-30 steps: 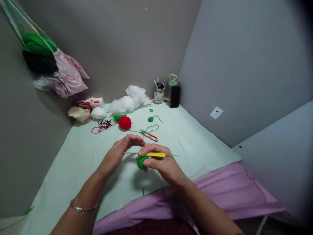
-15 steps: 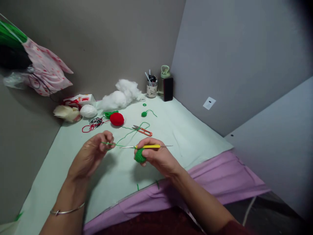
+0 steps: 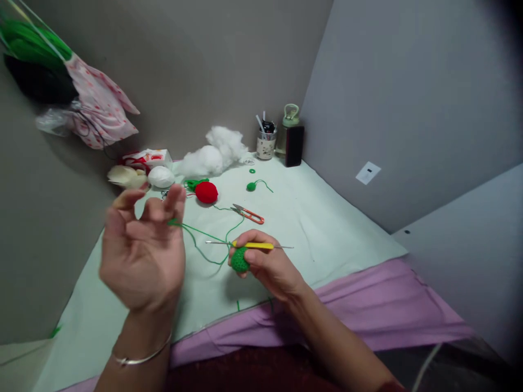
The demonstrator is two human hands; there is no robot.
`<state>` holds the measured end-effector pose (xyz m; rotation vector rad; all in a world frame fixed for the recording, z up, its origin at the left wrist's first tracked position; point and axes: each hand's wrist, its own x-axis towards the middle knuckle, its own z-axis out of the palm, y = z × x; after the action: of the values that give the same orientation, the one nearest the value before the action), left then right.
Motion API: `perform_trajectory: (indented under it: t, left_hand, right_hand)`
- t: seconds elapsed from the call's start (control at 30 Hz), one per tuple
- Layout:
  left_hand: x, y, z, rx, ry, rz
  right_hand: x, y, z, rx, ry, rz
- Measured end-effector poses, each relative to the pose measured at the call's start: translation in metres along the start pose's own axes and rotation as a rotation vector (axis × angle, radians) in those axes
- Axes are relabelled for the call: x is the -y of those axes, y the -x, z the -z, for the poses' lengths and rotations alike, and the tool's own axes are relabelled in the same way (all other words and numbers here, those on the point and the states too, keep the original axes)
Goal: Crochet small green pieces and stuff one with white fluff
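Note:
My right hand [image 3: 267, 267] is closed on a small green crocheted ball [image 3: 239, 259] and a crochet hook with a yellow handle [image 3: 253, 245], held level above the pale green cloth [image 3: 318, 228]. My left hand [image 3: 141, 247] is raised palm-up to the left, fingers bent, with a strand of green yarn [image 3: 200, 237] pinched at its fingertips. The yarn loops down to the ball.
Behind lie orange snips [image 3: 249, 213], a red crocheted ball [image 3: 206, 192], a small green piece [image 3: 251, 186], white stuffing [image 3: 212, 155], a cup of tools [image 3: 265, 146], a bottle [image 3: 290, 130] and a dark box [image 3: 294, 146]. Bags hang on the left wall [image 3: 81, 103].
My left hand has moved left and up, away from the ball, drawing the green yarn out into a long loop. My right hand has stayed nearly in place with the ball and hook.

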<state>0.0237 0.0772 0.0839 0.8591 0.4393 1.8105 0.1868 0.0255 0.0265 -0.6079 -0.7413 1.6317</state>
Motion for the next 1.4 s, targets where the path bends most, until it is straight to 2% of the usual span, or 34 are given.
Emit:
perform_trajectory:
  t: [0.03,0.07,0.13,0.2,0.23,0.33,0.43,0.57,0.67,0.8,0.93,1.1,1.2,1.3,1.4]
  left_hand:
    - [0.006,0.002,0.003,0.016,-0.154,-0.227]
    - [0.012,0.004,0.008,0.066,-0.336,-0.367]
    - [0.023,0.008,0.022,0.215,-0.726,-0.527]
    - [0.03,0.013,0.037,0.453,-1.032,-0.53]
    - [0.032,0.014,0.043,0.519,-1.131,-0.528]
    - [0.034,0.02,0.05,0.594,-1.272,-0.419]
    - [0.034,0.031,0.044,0.563,-1.177,-0.199]
    - [0.039,0.05,0.033,0.454,-0.782,0.2]
    - [0.044,0.059,0.027,0.381,-0.59,0.303]
    - [0.046,0.063,0.024,0.326,-0.5,0.332]
    - [0.045,0.065,0.026,0.294,-0.521,0.296]
    - [0.042,0.067,0.028,0.378,-0.622,0.227]
    - [0.043,0.069,0.031,0.423,-0.71,0.123]
    - [0.046,0.072,0.033,0.425,-0.79,0.028]
    - [0.047,0.072,0.034,0.392,-0.777,0.026]
  right_hand:
    - [0.0,0.001,0.0,-0.017,0.021,0.035]
    - [0.0,0.001,-0.001,-0.036,0.04,0.063]
    - [0.0,0.002,-0.001,-0.078,0.067,0.093]
    - [0.0,0.001,0.0,-0.108,0.089,0.105]
    - [0.0,0.001,0.001,-0.119,0.1,0.11]
    - [0.0,0.0,0.005,-0.166,0.136,0.129]
    - [-0.001,0.0,0.007,-0.248,0.174,0.168]
    - [-0.004,0.002,0.006,-0.308,0.274,0.243]
    - [-0.007,0.004,0.003,-0.347,0.354,0.314]
    - [-0.009,0.006,0.001,-0.363,0.45,0.379]
    - [-0.007,0.009,-0.001,-0.329,0.543,0.482]
    - [-0.006,0.011,-0.003,-0.315,0.622,0.586]
    - [-0.01,0.013,-0.002,-0.32,0.649,0.604]
    - [-0.014,0.015,0.0,-0.3,0.689,0.614]
    - [-0.011,0.015,0.006,-0.237,0.759,0.604]
